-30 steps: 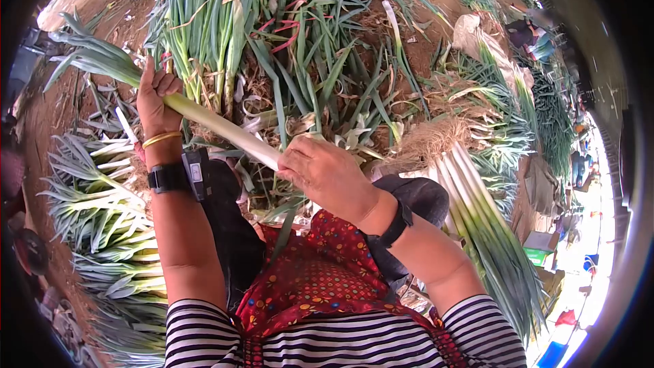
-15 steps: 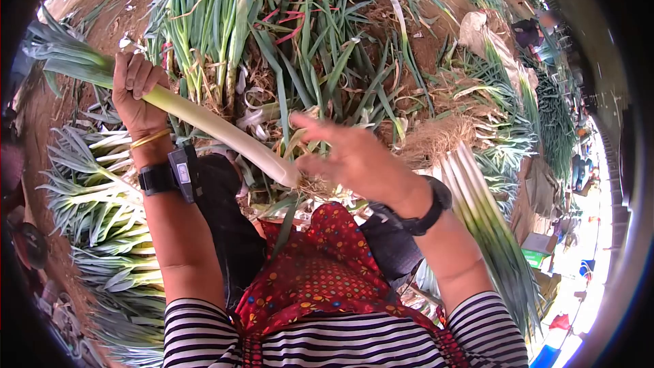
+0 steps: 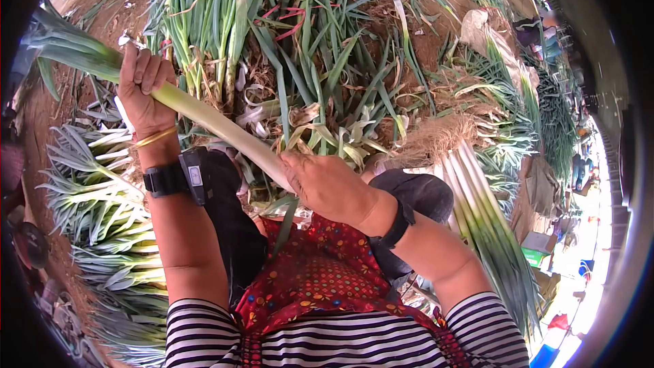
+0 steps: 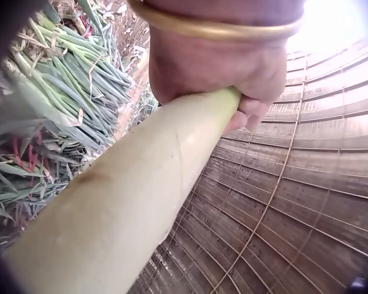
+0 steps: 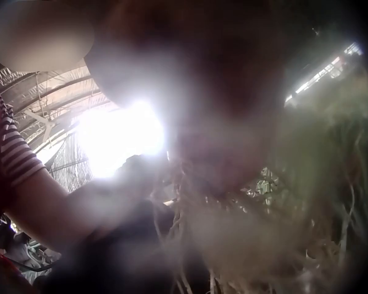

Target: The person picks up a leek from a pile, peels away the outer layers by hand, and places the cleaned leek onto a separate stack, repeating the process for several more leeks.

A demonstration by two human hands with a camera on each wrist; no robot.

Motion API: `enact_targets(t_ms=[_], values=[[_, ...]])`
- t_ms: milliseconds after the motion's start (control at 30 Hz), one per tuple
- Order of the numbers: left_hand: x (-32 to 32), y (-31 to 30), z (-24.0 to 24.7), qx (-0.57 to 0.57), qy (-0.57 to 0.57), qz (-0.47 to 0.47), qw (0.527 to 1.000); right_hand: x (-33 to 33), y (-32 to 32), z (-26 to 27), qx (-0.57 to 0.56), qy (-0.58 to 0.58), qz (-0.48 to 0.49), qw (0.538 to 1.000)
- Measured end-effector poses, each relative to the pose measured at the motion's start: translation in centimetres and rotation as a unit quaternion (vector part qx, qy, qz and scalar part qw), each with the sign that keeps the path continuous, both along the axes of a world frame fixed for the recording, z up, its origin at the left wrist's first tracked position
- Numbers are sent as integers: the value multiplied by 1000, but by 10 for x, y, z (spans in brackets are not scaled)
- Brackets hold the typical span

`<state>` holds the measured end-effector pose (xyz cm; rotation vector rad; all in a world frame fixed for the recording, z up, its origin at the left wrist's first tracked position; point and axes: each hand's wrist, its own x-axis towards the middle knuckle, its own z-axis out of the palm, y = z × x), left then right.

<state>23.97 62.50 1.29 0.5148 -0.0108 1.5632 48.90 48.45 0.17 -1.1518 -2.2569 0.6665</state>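
A long leek (image 3: 216, 120) slants across the front of the body, its green leaves at the upper left and its white end at the lower right. The left hand (image 3: 146, 88) grips it where the green turns pale; in the left wrist view that hand (image 4: 218, 70) wraps the far part of the thick white stalk (image 4: 132, 190). Around the root end, the right hand (image 3: 335, 191) has its fingers curled on the stalk, covering the tip. The right wrist view is dark and blurred, with thin roots (image 5: 181, 245) hanging low in it.
Upright leeks (image 3: 211, 27) and loose leaves lie ahead. Leeks are piled at the left (image 3: 102, 211), and a row of white-stemmed leeks (image 3: 484, 211) lies at the right beside a root heap (image 3: 436, 138). A red patterned apron (image 3: 313, 266) covers the lap.
The right hand, off the stalk and spread half a second ago, has come back left onto the root end. The left hand keeps its grip, shifted slightly.
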Motion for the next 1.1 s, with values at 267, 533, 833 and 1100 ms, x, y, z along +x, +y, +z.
enact_targets(t_ms=[267,533,833,1100], values=[[11,-4,3,30,20,-31,999,4,-7,7,-157,-28,-8,987],[16,-9,14,117,-107,-192,968,4,-15,-1,-204,69,19,976],[19,-6,0,-8,76,-61,995,4,-16,-30,-531,151,196,811],[42,-31,18,21,237,52,970,20,-10,-65,-331,-334,116,875]])
